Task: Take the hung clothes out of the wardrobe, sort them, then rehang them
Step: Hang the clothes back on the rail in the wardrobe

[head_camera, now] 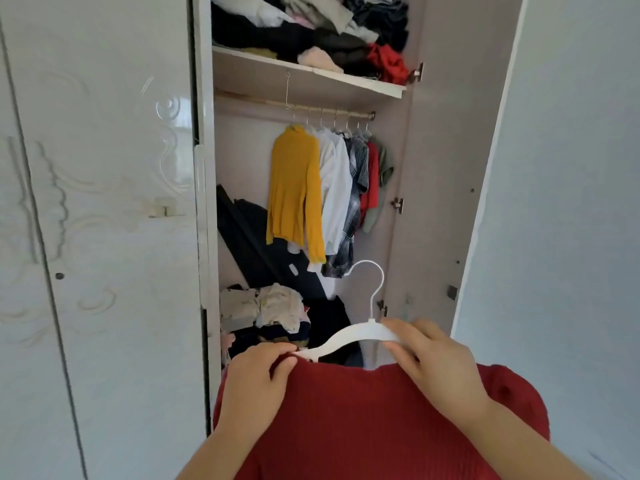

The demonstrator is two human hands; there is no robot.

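Observation:
A red knitted garment [363, 420] fills the bottom of the head view. A white hanger [349, 336] with a metal hook sticks up out of its neck. My left hand [258, 379] pinches the garment's neck edge at the hanger's left arm. My right hand [436, 358] grips the hanger's right arm. In the open wardrobe a rail [332, 110] carries several hung clothes: a yellow top [294, 192], a white shirt [334, 188], a plaid shirt [356, 188], a red piece [372, 181] and a green one [384, 164].
A shelf [304, 72] above the rail holds a messy heap of clothes. Folded piles [273, 313] and dark items lie on the wardrobe floor. The open door [450, 150] stands at the right, a shut white door [104, 202] at the left.

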